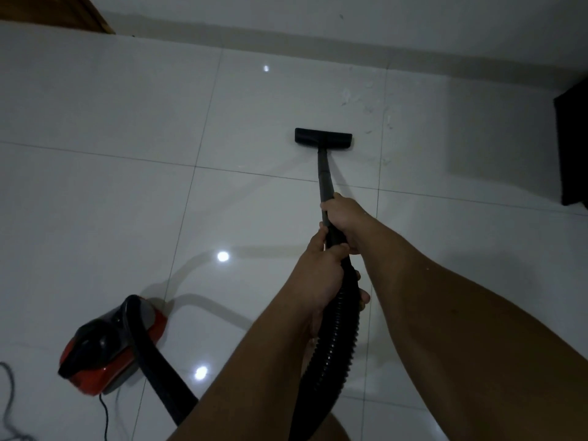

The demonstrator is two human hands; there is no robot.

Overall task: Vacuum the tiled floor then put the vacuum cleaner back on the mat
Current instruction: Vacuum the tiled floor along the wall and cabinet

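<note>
**Vacuuming under way; debris lies just right of the nozzle**

You are in the vacuuming step. Your right hand (342,218) is wrapped round the wand (325,176), and your left hand (321,265) grips just behind it where the ribbed hose (334,338) joins. The floor nozzle (323,140) sits flat on the tiled floor (127,202), towards the far wall. Pale scraps (369,106) lie just beyond and right of it, so sweep that way next. The red canister (105,348) rests near the floor's left edge; no mat is in view.
</note>
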